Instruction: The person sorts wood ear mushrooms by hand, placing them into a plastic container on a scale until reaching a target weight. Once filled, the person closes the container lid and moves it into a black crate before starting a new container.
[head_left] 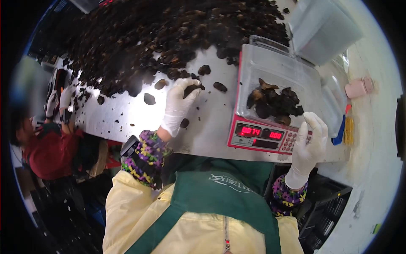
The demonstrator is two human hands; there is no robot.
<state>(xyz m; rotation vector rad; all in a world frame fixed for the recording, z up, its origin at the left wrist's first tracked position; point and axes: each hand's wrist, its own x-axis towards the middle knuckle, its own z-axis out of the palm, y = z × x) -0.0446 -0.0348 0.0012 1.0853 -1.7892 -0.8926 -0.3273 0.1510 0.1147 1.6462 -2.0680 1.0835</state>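
Note:
Dark wood ear mushroom pieces [277, 103] lie heaped on the pan of a red-and-white digital scale [258, 72], whose display glows with red digits. My gloved left hand [179, 103] is over the steel table left of the scale, its fingers curled around a dark mushroom piece [192, 89]. At the scale's right front corner is my gloved right hand [311, 137], beside the keypad and close to the heap. Its thumb and fingers are apart, with nothing visible between them. Single mushroom pieces [220, 86] lie scattered around my left hand.
A big pile of mushrooms [169, 38] covers the back of the steel table [169, 144]. Clear plastic tubs [323, 29] stand behind the scale. A pink jar [359, 87] and a blue-handled brush [339, 133] are along the right. At left, another person [50, 148] works in gloves.

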